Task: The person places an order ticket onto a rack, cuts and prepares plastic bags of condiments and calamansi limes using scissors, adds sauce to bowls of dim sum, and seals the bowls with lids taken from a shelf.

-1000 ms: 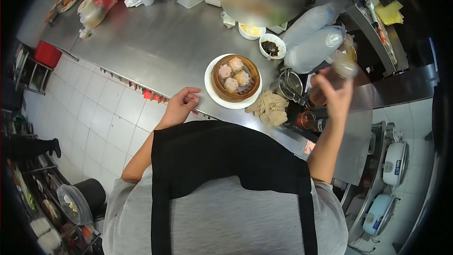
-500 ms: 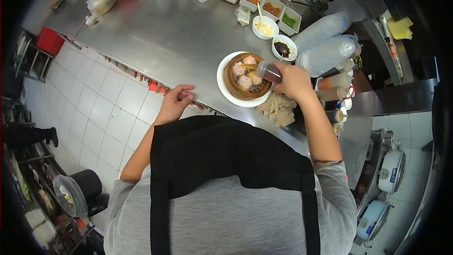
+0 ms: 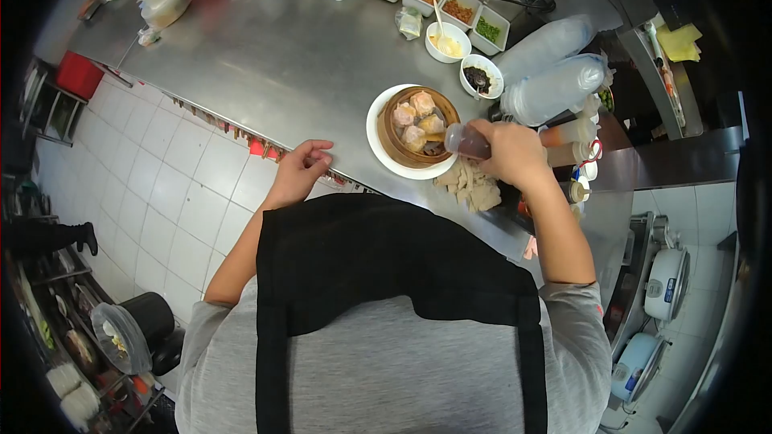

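Observation:
A sauce bottle (image 3: 469, 141) with dark liquid lies tipped in my right hand (image 3: 515, 151), its clear end at the right rim of a round bamboo steamer (image 3: 392, 147). Inside the steamer sit several dumplings (image 3: 413, 137), pinkish and yellowish. Under it is a white plate (image 3: 373, 130). My left hand (image 3: 301, 170) rests by the counter's front edge, holding nothing, with its fingers loosely bent and apart. A crumpled beige cloth (image 3: 470, 185) lies just below the bottle, close to the plate.
Behind the plate stand a white bowl with a spoon (image 3: 447, 45), a bowl of dark sauce (image 3: 482, 78) and several topping tubs (image 3: 459, 8). Wrapped stacked cups (image 3: 555, 88) and capped bottles (image 3: 572, 154) line the right side. The steel counter (image 3: 265, 56) stretches left.
My right hand has moved slightly right and down with the bottle, whose end now sits at the steamer's rim instead of over the dumplings. My left hand has barely moved.

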Available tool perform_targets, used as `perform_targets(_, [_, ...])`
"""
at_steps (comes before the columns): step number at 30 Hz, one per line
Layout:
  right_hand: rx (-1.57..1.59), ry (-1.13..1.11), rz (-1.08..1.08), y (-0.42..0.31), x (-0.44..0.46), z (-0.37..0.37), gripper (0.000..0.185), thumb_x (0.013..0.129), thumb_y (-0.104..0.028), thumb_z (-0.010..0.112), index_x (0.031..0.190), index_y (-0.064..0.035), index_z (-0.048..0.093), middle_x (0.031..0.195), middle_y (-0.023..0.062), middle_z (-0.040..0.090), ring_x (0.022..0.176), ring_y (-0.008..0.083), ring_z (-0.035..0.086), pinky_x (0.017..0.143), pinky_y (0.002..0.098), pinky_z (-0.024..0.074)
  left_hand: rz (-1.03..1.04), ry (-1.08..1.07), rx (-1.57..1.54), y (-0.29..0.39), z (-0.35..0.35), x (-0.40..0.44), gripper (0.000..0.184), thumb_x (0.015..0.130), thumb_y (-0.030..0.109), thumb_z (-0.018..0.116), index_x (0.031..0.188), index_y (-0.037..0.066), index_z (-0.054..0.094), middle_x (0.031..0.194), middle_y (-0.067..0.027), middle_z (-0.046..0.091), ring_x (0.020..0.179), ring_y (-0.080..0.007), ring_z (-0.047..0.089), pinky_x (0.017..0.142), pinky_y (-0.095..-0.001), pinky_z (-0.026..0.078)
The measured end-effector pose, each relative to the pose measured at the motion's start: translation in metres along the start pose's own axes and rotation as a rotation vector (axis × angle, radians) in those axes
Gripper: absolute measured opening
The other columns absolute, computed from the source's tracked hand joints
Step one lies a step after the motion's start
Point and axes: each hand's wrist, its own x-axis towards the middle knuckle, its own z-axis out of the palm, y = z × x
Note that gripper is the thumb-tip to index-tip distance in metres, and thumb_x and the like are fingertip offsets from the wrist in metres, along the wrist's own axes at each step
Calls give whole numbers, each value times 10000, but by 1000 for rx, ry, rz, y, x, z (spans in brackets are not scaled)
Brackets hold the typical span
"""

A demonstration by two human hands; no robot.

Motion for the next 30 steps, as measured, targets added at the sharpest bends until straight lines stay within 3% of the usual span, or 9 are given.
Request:
perform_targets(7, [13, -13, 155, 15, 2, 8, 604, 603, -191, 748, 1180, -176, 569, 897, 153, 659, 865, 315, 631, 769, 396, 504, -14, -50, -68, -7, 5, 9, 302, 874, 80, 585, 1170, 25, 562, 876, 0, 546, 770, -80, 529, 745, -226, 444])
perform_targets(13, [1082, 259, -9, 56, -35, 11, 630, 631, -148, 786, 1196, -55, 521, 945, 54, 634, 882, 186, 618, 793, 316, 475, 4, -49, -1, -3, 5, 20, 301, 904, 109, 571, 1195, 38, 545, 909, -11, 581, 826, -93, 556, 741, -240, 453])
perform_targets(14, [1260, 252, 150, 60, -50, 4, 617, 647, -123, 794, 1182, -5, 508, 973, 30, 598, 923, 141, 569, 823, 298, 451, 5, -41, -6, -1, 6, 24, 304, 903, 114, 573, 1196, 39, 544, 913, -12, 581, 826, -95, 560, 741, -241, 457])
perform_targets(17, [1526, 573, 125, 87, -78, 3, 609, 667, -109, 781, 1206, -8, 516, 984, 50, 601, 935, 142, 570, 850, 300, 441, 20, -41, 25, 3, 11, 41, 324, 894, 131, 589, 1207, 57, 545, 925, -16, 585, 829, -105, 575, 734, -246, 467])
perform_targets(19, [1438, 941, 134, 104, -92, 4, 551, 686, -70, 762, 1188, -13, 541, 1010, 50, 604, 950, 148, 570, 862, 304, 440, 16, -59, 25, 10, 18, 52, 328, 891, 134, 593, 1208, 64, 547, 925, -16, 585, 827, -107, 580, 728, -244, 468])
perform_targets(24, [1122, 1247, 348, 142, -79, 37, 499, 733, -35, 766, 1186, -15, 555, 1042, 48, 615, 928, 131, 596, 836, 267, 477, 28, -110, 57, 9, 34, 60, 321, 887, 131, 591, 1200, 71, 551, 937, -18, 591, 810, -106, 586, 711, -238, 461])
perform_targets(27, [939, 1173, 460, 152, -50, 61, 530, 665, -144, 831, 1118, -20, 585, 1007, 76, 642, 908, 148, 612, 783, 285, 488, 24, -100, 35, 5, 40, 62, 385, 848, 88, 607, 1223, 51, 529, 904, -18, 586, 760, -88, 560, 682, -218, 447])
perform_targets(29, [571, 1080, 602, 144, -34, 65, 595, 602, -230, 855, 1076, -1, 576, 972, 141, 654, 886, 217, 634, 767, 332, 494, 63, -47, 40, 0, 45, 69, 420, 845, 79, 606, 1251, 46, 503, 907, -42, 602, 740, -100, 581, 652, -235, 470])
perform_targets(30, [558, 1018, 625, 146, -26, 70, 652, 552, -281, 856, 1052, 9, 552, 958, 217, 645, 901, 362, 630, 806, 415, 493, 82, -17, 44, -2, 46, 74, 438, 843, 75, 606, 1264, 44, 490, 909, -54, 610, 730, -106, 592, 637, -243, 481])
